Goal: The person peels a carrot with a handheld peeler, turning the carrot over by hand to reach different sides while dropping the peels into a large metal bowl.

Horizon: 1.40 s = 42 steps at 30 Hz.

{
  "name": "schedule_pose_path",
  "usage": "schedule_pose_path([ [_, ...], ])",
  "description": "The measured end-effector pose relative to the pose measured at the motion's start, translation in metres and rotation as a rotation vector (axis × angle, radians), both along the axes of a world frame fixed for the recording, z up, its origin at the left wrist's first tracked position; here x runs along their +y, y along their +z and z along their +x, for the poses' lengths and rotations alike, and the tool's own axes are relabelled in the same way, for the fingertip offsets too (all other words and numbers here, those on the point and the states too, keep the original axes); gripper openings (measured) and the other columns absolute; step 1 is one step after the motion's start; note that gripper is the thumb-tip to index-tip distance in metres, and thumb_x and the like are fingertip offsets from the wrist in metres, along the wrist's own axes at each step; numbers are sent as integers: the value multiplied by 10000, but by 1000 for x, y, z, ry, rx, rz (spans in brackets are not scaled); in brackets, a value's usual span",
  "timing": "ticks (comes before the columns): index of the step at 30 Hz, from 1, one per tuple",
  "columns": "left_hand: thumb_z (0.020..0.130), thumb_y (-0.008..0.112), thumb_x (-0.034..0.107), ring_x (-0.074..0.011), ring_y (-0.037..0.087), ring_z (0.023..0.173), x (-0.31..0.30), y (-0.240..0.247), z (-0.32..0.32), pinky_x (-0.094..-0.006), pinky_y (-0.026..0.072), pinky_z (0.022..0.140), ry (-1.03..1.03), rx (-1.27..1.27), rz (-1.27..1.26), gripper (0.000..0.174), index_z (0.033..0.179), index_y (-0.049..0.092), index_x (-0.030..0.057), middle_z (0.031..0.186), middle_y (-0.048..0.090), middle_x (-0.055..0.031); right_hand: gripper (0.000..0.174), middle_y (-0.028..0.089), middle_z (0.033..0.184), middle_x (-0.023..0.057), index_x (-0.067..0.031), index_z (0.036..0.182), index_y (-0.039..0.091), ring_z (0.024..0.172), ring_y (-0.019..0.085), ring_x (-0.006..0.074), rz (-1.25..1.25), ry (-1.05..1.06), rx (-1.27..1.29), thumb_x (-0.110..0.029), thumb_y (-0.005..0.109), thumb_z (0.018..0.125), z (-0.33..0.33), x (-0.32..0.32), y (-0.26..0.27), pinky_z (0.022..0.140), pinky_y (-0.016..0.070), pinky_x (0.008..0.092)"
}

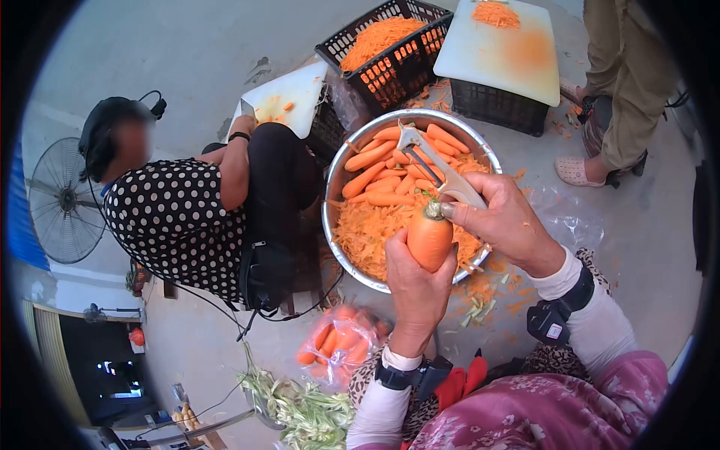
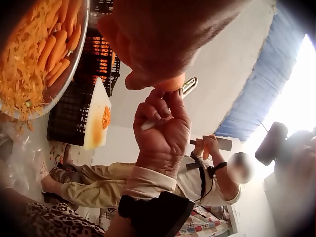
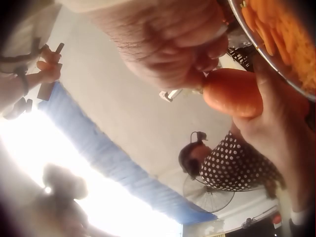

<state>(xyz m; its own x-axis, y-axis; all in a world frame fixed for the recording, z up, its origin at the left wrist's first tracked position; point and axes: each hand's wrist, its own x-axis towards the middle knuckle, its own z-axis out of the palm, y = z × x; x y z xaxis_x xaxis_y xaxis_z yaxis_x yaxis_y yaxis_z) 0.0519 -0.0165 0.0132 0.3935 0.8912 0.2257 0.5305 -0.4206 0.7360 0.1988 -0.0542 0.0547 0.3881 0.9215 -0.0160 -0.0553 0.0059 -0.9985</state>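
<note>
My left hand [image 1: 417, 292] grips a thick orange carrot [image 1: 430, 241], its green-topped stem end pointing up. In my right hand [image 1: 517, 223] is a peeler [image 1: 442, 174] with a pale handle, its metal head held over the bowl. The right thumb touches the carrot's stem end. Just beyond both hands stands a large metal bowl [image 1: 334, 247] with whole peeled carrots [image 1: 385, 174] at its far side and a heap of orange peelings [image 1: 367, 232] nearer me. In the right wrist view the carrot [image 3: 234, 94] shows between the two hands.
Left of the bowl sits a person [image 1: 176, 195] at a white cutting board [image 1: 289, 94]. Behind are a black crate [image 1: 390, 79] of shredded carrot and another board [image 1: 499, 56]. A bag of carrots [image 1: 339, 341] and leafy scraps [image 1: 304, 405] lie near my left. Someone stands at right [image 1: 630, 90].
</note>
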Motion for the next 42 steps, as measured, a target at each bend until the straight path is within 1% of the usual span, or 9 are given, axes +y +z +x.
schedule_pose_path([
  [3, 706, 775, 170, -363, 556, 899, 5, -5, 6, -422, 445, 790, -1, 19, 2, 550, 1111, 450, -12, 989, 530, -195, 207, 610, 824, -5, 29, 937, 636, 777, 518, 45, 23, 29, 24, -152, 643, 835, 6, 6, -8, 686, 448, 221],
  [4, 712, 765, 161, -362, 559, 902, 7, -5, 8, -423, 447, 786, 11, 24, 0, 543, 1113, 443, -10, 988, 534, -195, 208, 606, 816, -6, 27, 932, 631, 768, 513, 45, 59, 14, -17, -156, 647, 834, 5, 8, -7, 679, 445, 224],
  [7, 717, 757, 153, -361, 562, 904, 11, -10, 10, -424, 448, 785, 26, 5, -27, 537, 1115, 436, -8, 989, 537, -197, 211, 602, 807, -5, 28, 929, 631, 760, 511, 46, 26, 10, -2, -157, 651, 831, 4, 13, -6, 665, 441, 226],
  [8, 720, 752, 146, -363, 563, 905, 13, -10, 10, -424, 449, 785, 5, -15, -25, 534, 1120, 433, -8, 991, 538, -202, 204, 597, 791, -4, 33, 921, 632, 748, 505, 45, -48, 10, -33, -148, 649, 828, 4, 15, -4, 650, 435, 224],
  [12, 724, 748, 139, -363, 563, 907, 19, -14, 12, -424, 449, 790, 18, -16, -49, 536, 1129, 430, -10, 993, 538, -204, 194, 595, 778, -3, 36, 911, 633, 738, 504, 47, -52, -26, -1, -137, 641, 824, 1, 22, -8, 646, 432, 220],
  [21, 723, 747, 129, -375, 560, 924, 32, -21, 13, -429, 448, 804, 5, -16, -59, 545, 1143, 430, -15, 1010, 535, -208, 175, 608, 814, 4, 34, 932, 630, 761, 517, 59, -45, -18, -48, -104, 621, 826, 1, 35, -14, 674, 441, 225],
  [23, 728, 744, 124, -377, 559, 928, 34, -21, 13, -429, 448, 806, -2, -6, -49, 534, 1139, 434, -18, 1010, 532, -205, 199, 635, 792, 63, 59, 943, 624, 721, 557, 89, 49, -78, -102, -99, 598, 823, -2, 37, -24, 641, 469, 275],
  [32, 736, 740, 120, -375, 555, 933, 39, -22, 13, -427, 446, 810, -22, -29, -83, 524, 1140, 436, -19, 1018, 519, -205, 157, 607, 755, 36, 54, 878, 607, 682, 532, 74, 19, -50, -56, -90, 582, 822, 1, 42, -26, 603, 460, 270],
  [42, 729, 742, 119, -376, 553, 936, 38, -21, 17, -425, 445, 811, -26, -22, -95, 525, 1138, 443, -20, 1025, 519, -202, 126, 602, 805, 33, 34, 893, 605, 751, 529, 79, -9, -17, -43, -65, 566, 826, 6, 39, -16, 659, 459, 270],
])
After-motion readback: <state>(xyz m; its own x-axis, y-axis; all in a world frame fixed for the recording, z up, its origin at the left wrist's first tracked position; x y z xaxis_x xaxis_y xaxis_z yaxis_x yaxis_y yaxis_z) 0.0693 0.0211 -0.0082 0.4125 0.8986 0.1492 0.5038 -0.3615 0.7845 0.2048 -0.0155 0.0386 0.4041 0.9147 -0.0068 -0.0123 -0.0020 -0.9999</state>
